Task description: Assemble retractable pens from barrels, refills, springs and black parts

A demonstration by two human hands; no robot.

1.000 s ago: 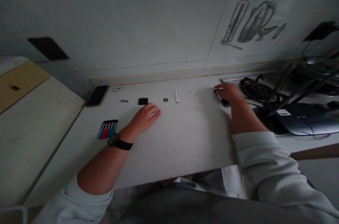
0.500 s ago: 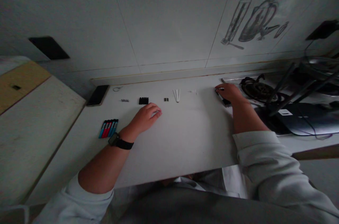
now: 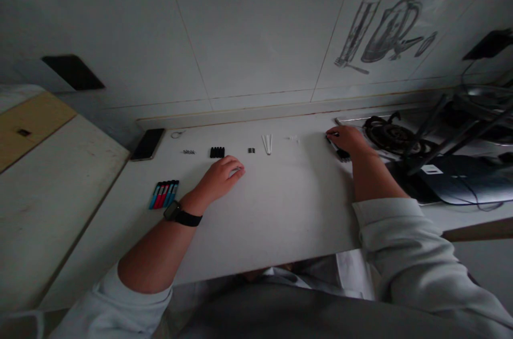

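Observation:
My left hand (image 3: pixel 220 178), a watch on its wrist, rests on the white table with fingers loosely curled and thumb apart; nothing shows in it. Just beyond it stands a row of black caps (image 3: pixel 217 152). At the table's right, the fingertips of my right hand (image 3: pixel 347 139) are pinched at the far end of a group of black pen-like parts (image 3: pixel 342 155); the hand covers some of them. Between the hands lie small dark pieces (image 3: pixel 251 150), thin white rods (image 3: pixel 267 144) and tiny clear pieces (image 3: pixel 292 139). Small springs (image 3: pixel 188 152) lie farther left.
Blue and red pens (image 3: pixel 164 194) lie beside my left wrist. A phone (image 3: pixel 148 144) and a small ring-shaped item (image 3: pixel 176 135) are at the back left. A gas burner (image 3: pixel 390 135) and a dark flat panel (image 3: pixel 465 179) stand right of my right hand. A tiled wall (image 3: pixel 256 34) rises behind.
The fingertips of my right hand have shifted very slightly at the black parts. My left hand and the laid-out pieces stay where they were.

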